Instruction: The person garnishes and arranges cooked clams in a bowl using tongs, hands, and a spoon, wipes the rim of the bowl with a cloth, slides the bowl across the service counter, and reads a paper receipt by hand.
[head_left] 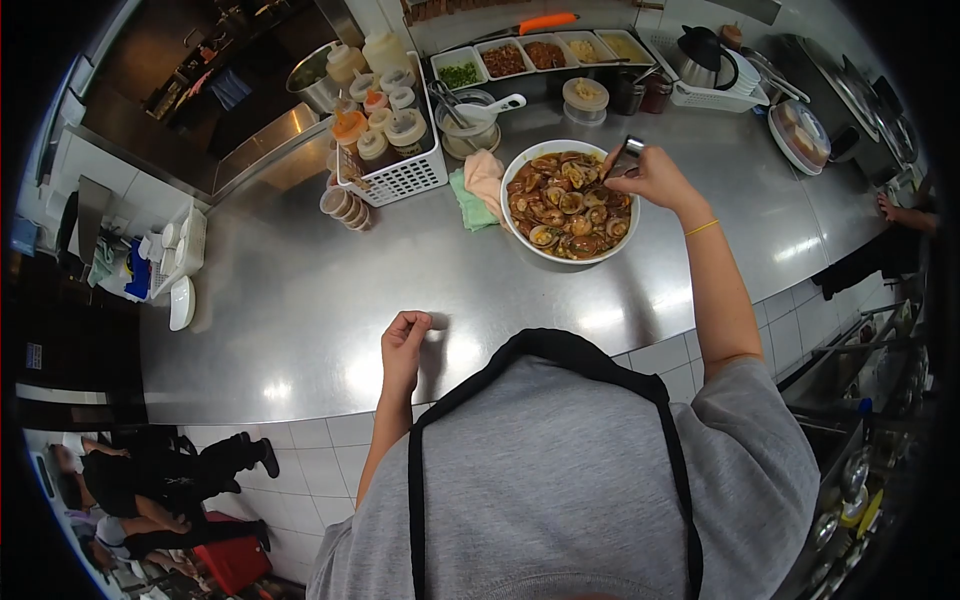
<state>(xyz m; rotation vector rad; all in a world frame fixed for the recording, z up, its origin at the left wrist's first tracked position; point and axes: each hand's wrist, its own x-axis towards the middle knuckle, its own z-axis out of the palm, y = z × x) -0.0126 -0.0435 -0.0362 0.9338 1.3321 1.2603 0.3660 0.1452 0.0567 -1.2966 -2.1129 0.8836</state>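
Observation:
A white bowl (512, 222) heaped with clams in brown sauce (570, 203) stands on the steel counter. My right hand (650, 180) is closed around short metal tongs (630, 150) at the bowl's right rim, their lower end reaching over the clams. Nearer to me, my left hand (405, 335) is held at the counter's front side with its fingers curled shut, and nothing shows in it. Against the bowl's left side lie a pink cloth (484, 178) and a green cloth (470, 203).
Behind stand a white basket of sauce bottles (395, 173), a ladle (503, 104) in a container, several topping trays (500, 60) and a lidded tub (585, 98). A clear-lidded box (800, 135) sits right. Other people (150, 490) are at lower left; another person's hand (895, 210) shows far right.

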